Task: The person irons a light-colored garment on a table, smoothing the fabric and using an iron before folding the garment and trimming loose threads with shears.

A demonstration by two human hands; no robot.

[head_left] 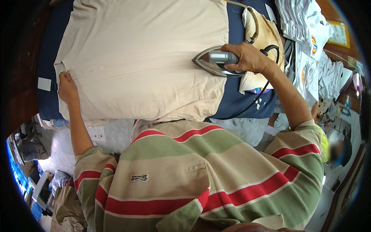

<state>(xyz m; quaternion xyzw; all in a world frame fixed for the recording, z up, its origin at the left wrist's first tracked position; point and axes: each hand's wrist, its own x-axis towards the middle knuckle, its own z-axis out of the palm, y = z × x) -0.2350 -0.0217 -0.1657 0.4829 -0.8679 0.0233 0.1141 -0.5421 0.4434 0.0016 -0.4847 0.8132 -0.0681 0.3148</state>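
Note:
A cream button-front shirt point(147, 54) lies spread over a dark blue padded ironing surface point(245, 102). My right hand point(247, 58) is wrapped round the handle of a steam iron point(216, 62). The iron's pointed end faces left and rests over the shirt's right edge, with its back part beyond the cloth. At the shirt's left edge, my left hand point(68, 88) is closed on the fabric, thumb on top. Small buttons point(102, 67) show near that hand. The cloth has wrinkles along its near right part.
Right of the iron lies a cream cloth pad point(276, 38), with a wrapped hose and black cord point(258, 98) beside it. White printed garments point(305, 23) are stacked at far right. A white tag point(44, 84) lies at the left edge. Another person point(336, 150) is at the right.

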